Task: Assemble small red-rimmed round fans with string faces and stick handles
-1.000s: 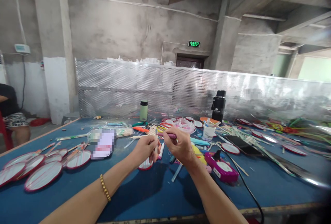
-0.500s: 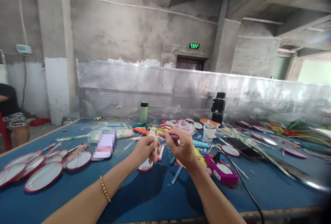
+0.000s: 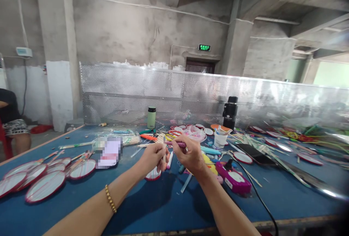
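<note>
I have both hands raised together over the middle of the blue table (image 3: 152, 207). My left hand (image 3: 153, 158) is curled tight around a thin pale stick (image 3: 164, 145) that stands upright out of the top of the fist, and a small round fan (image 3: 153, 174) with a red rim hangs just below that hand, close above the tabletop. Whether stick and fan are one piece I cannot tell, since the fist covers the join. My right hand (image 3: 191, 156) sits just right of the left, almost touching it, with fingers pinched on a purple pen-like tool (image 3: 178, 144) that lies level and points left toward the stick.

On the near left of the table lies a cluster of finished red-rimmed fans (image 3: 46, 178), overlapping one another. Just right of my right hand rests a magenta device (image 3: 233, 179) with a black cable (image 3: 261, 201) trailing toward the near edge. Farther off, a white cup (image 3: 219, 139) holds a few sticks, a green bottle (image 3: 151, 117) stands upright to the far left of centre, and a black flask (image 3: 230, 112) stands to the far right of it. A dark phone (image 3: 255, 151) lies flat to the right. A perforated metal screen (image 3: 191, 94) runs along the far side of the table. At the far left edge a seated person (image 3: 12, 123) is partly in view.
</note>
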`<state>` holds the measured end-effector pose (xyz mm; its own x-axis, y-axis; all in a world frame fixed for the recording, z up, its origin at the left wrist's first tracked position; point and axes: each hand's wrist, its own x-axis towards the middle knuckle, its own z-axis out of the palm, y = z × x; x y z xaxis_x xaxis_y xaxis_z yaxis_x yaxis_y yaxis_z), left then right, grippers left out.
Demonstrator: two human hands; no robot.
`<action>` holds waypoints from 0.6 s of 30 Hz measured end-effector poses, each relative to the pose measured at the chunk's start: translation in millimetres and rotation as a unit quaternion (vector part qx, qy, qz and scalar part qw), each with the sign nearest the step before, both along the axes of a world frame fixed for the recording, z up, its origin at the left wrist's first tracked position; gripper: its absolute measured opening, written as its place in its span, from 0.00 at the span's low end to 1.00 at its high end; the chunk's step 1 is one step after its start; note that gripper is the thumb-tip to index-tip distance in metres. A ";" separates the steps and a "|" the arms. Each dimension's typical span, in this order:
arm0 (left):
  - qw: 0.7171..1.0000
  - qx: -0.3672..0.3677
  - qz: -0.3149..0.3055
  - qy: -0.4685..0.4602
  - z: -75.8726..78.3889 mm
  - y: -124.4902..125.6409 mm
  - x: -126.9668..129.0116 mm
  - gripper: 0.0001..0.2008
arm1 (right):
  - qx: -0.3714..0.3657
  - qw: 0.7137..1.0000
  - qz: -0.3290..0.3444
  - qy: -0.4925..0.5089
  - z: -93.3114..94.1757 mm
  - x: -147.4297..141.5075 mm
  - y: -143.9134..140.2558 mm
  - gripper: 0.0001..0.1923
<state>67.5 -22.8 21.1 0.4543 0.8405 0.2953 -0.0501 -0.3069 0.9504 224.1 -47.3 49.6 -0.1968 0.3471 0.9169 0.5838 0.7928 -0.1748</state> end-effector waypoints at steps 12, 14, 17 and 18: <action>1.000 0.002 0.000 0.012 -1.7 -0.5 -0.6 0.10 | -0.001 1.000 -0.004 0.004 -0.1 0.5 2.0 0.07; 1.000 0.001 0.000 0.014 -1.7 -0.4 -0.8 0.09 | 0.008 1.000 -0.007 0.015 0.1 0.6 1.7 0.07; 1.000 -0.001 -0.005 0.007 -1.2 -1.5 -1.3 0.09 | 0.003 1.000 -0.010 0.015 0.1 1.0 1.9 0.07; 1.000 -0.003 -0.006 0.004 -1.0 -2.0 -1.3 0.09 | -0.002 1.000 -0.009 0.011 -0.1 1.1 1.9 0.07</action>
